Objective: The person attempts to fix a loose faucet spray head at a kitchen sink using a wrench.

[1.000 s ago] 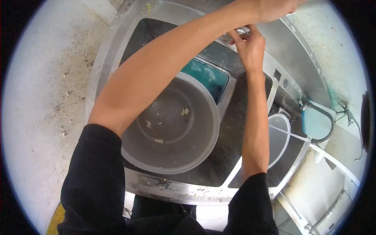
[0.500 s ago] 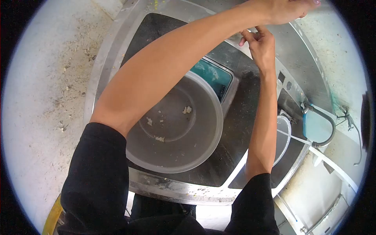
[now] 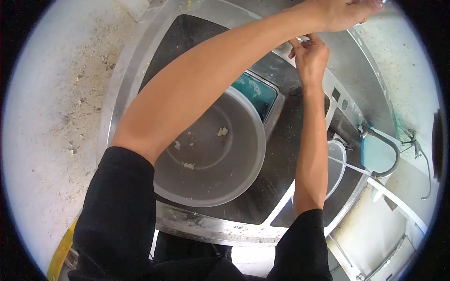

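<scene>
My left arm reaches across from lower left, and my left hand (image 3: pixel 349 15) is at the top right with its fingers curled. A small shiny bit shows at its fingertips, at the frame's edge; what it is I cannot make out. Just below is my right hand (image 3: pixel 311 56), its fingers bent and closed around something pale and shiny, mostly hidden. Both hands are beyond a large grey basin (image 3: pixel 243 180) holding several whitish scraps (image 3: pixel 222 131). A teal panel in a metal frame (image 3: pixel 255 93) shows behind the basin, partly covered by it and my left forearm.
Under the basin is a dark worktop (image 3: pixel 276 154) with a metal rim (image 3: pixel 211 225). To the right are a pale round container (image 3: pixel 336 164), a curved metal tap (image 3: pixel 396 159) and a thin hose (image 3: pixel 429 173). A stained wall (image 3: pixel 56 126) rises at left.
My right hand has shifted slightly, its fingers more tucked in, and a pale shiny bit now shows at them. My left hand has moved a little to the right. The basin's contents look unchanged.
</scene>
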Demonstrator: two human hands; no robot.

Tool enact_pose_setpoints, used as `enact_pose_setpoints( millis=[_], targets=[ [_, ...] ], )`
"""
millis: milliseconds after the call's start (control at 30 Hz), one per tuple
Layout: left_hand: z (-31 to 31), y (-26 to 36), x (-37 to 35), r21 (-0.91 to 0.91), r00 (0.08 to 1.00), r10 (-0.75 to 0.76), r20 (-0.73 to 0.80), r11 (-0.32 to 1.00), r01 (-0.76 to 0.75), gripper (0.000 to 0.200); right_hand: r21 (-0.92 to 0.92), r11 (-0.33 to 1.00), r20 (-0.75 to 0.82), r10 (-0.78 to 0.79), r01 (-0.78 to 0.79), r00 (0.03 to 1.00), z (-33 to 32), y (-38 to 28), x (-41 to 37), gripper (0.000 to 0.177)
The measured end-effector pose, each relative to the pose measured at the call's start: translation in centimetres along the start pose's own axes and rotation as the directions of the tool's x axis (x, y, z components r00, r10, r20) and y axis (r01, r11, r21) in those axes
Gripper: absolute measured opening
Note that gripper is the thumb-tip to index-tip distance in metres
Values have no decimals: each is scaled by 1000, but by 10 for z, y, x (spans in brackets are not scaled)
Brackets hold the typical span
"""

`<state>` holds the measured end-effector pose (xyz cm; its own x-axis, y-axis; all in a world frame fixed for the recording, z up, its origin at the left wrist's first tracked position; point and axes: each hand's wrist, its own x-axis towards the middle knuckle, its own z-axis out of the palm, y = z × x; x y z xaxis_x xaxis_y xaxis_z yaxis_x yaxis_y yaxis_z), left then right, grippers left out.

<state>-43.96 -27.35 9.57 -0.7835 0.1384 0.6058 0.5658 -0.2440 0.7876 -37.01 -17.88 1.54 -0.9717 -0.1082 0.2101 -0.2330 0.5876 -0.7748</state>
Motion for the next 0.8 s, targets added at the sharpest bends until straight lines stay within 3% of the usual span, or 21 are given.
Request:
enact_pose_setpoints(
  millis=[67, 100, 133, 200, 267, 367, 400, 467, 500, 567, 667, 700, 733, 800],
  targets=[
    [-2, 4, -2, 10, 996, -80, 24, 997, 80, 79, -145, 986, -40, 71, -76, 997, -2, -13, 0, 37],
    [-5, 9, -4, 16, 999, -46, 30, 999, 45, 79, -197, 978, -7, -64, 62, 998, -10, -10, -2, 40],
    [-7, 12, -8, -7, 991, -127, 51, 992, 127, 69, -250, 945, 19, -215, 213, 976, -21, -10, -1, 42],
    [-8, 14, -14, -45, 955, -279, 97, 958, 284, 50, 72, 995, -173, -48, 61, 984, -53, -37, -8, 46],
    [1, 18, -18, -176, 965, -257, 51, 949, 262, 55, 374, 927, -256, 62, 40, 965, -104, -57, 0, 51],
    [0, 19, -22, -203, 965, -258, 48, 943, 263, 49, 287, 940, -223, -119, 182, 967, -123, -129, 23, 56],
    [-2, 17, -24, -213, 956, -292, 38, 932, 294, 47, 284, 942, -226, -114, 178, 967, -124, -142, 35, 56],
    [-2, 18, -31, -224, 943, -329, 38, 917, 329, 45, 301, 916, -135, -235, 266, 963, -124, -152, 63, 45],
    [-4, 19, -32, -196, 959, -279, 49, 939, 283, 45, 302, 914, -142, -239, 272, 961, -130, -151, 81, 45],
    [-7, 21, -40, -168, 971, -234, 54, 956, 240, 48, 669, 738, 166, -32, -89, 986, -148, -141, 107, 39],
    [-5, 23, -57, 172, 998, -46, -46, 984, 53, 34, 719, 691, 86, 29, -82, 996, -154, -129, 98, 34],
    [-6, 21, -63, 170, 998, -47, -48, 984, 55, 34, 743, 667, 60, 20, -58, 998, -157, -132, 88, 21],
    [-7, 17, -69, 232, 996, -34, -81, 971, 52, 30, 742, 668, 64, 19, -60, 998, -156, -132, 79, 21],
    [-10, 9, -78, 294, 993, -30, -117, 954, 63, 28, 760, 640, -131, -18, 112, 991, -149, -129, 61, 17]
  ],
)
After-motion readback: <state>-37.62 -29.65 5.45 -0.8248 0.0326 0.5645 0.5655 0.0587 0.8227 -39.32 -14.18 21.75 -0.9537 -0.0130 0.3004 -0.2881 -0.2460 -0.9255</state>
